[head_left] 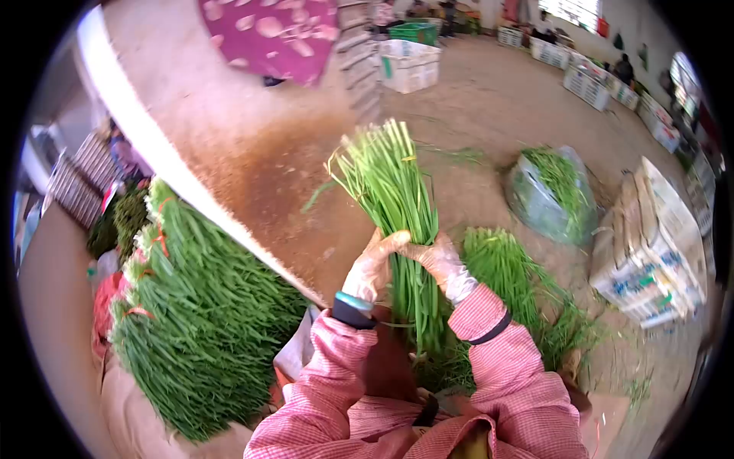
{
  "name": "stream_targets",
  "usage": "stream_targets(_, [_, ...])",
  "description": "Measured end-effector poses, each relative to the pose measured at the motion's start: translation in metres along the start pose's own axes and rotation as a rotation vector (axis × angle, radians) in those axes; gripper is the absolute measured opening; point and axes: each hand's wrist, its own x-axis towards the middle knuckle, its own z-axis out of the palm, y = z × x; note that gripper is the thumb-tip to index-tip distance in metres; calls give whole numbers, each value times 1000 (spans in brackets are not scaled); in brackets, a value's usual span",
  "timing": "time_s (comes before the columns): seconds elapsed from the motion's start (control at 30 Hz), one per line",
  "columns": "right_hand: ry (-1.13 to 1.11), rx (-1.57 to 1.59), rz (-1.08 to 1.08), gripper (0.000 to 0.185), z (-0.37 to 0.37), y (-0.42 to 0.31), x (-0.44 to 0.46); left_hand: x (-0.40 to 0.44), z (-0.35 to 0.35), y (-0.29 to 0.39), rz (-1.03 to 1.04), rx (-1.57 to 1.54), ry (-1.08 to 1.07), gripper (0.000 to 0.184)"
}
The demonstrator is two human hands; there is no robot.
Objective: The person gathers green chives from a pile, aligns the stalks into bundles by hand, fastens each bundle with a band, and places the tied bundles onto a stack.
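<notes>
- Bunch of long green leaves (403, 200): held up in front of the person, near the middle of the view; taken as the clock's centre below.
- Long axis: it runs lengthwise away from the person, from between 11 and 12 o'clock down to between 5 and 6.
- Ends: the paler, blunt ends point toward 11 to 12 o'clock and fan out; the darker green length hangs toward 5 to 6 o'clock, between the forearms.
- Left hand (373, 262): gloved, curled around the bunch from its 8 o'clock side, thumb across the front.
- Right hand (438, 262): gloved, wrapped around it from the 4 o'clock side, its thumb close to the left one; both hands grip near the middle of the length.
- Stacked greens (206, 321): a large pile with orange ties, between 8 and 9 o'clock.
- Loose greens (501, 264): a heap between 3 and 4 o'clock, near the right hand.
- Plastic bag (527, 195): filled with greens, between 2 and 3 o'clock.
- White crate (650, 264): at 3 o'clock, beyond the loose greens.
</notes>
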Motion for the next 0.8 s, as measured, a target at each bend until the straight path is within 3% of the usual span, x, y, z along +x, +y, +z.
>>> stream_targets(0.03, [110,336,44,53,-7,-12,-30,-6,14,-9,-70,150,-142,83])
stream_targets(0.1, [241,653,6,51,-29,-10,-67,-30,54,-34,-35,541,-361,123])
stream_targets(0.13, [324,783,-62,46,-38,0,-80,-41,45,-68,26,759,-428,125])
stream_targets(0.17, [398,918,-131,42,-48,14,-91,-55,47,-95,22,748,-459,124])
stream_targets(0.2, [490,895,-53,39,-62,24,-108,-72,64,-102,-239,637,-384,114])
stream_targets(0.23, [536,927,-68,39,-72,29,-125,-80,62,-119,-381,588,-311,87])
stream_targets(0.3, [499,1013,-69,41,-87,38,-158,-87,68,-121,-729,565,-407,51])
stream_targets(0.33, [582,929,-37,55,-101,52,-168,-88,74,-114,-770,693,-456,40])
stream_targets(0.37, [724,825,135,69,-116,16,-190,-88,79,-102,-805,817,-505,29])
stream_targets(0.4, [753,966,58,74,-139,22,-199,-87,75,-92,-865,808,-526,26])
stream_targets(0.43, [956,1040,154,67,-164,26,-210,-88,111,-74,-828,1277,-540,24])
stream_targets(0.47, [799,1294,-91,56,-182,34,-215,-82,95,-71,-625,1448,-780,29])
stream_targets(0.5, [626,1353,-268,52,-212,85,-211,-80,98,-66,-496,1575,-881,33])
stream_targets(0.53, [674,1238,-259,47,-215,83,-218,-72,68,-62,-417,1934,-922,37])
stream_targets(0.57, [713,1120,-248,41,-217,80,-226,-70,75,-55,-439,1948,-927,37])
stream_targets(0.63, [513,1287,-286,35,-247,142,-230,-59,106,-43,-149,2314,-1041,38])
stream_targets(0.67, [893,919,122,36,-248,122,-242,-57,120,-40,-158,2323,-1043,38])
stream_targets(0.7, [1220,818,336,37,-244,92,-241,-55,135,-37,-72,2329,-1082,39])
stream_targets(0.73, [1308,867,283,39,-253,102,-250,-54,144,-36,17,2330,-1118,39])
stream_targets(0.8, [1395,939,50,31,-313,190,-279,-49,150,-29,55,2354,-1123,39])
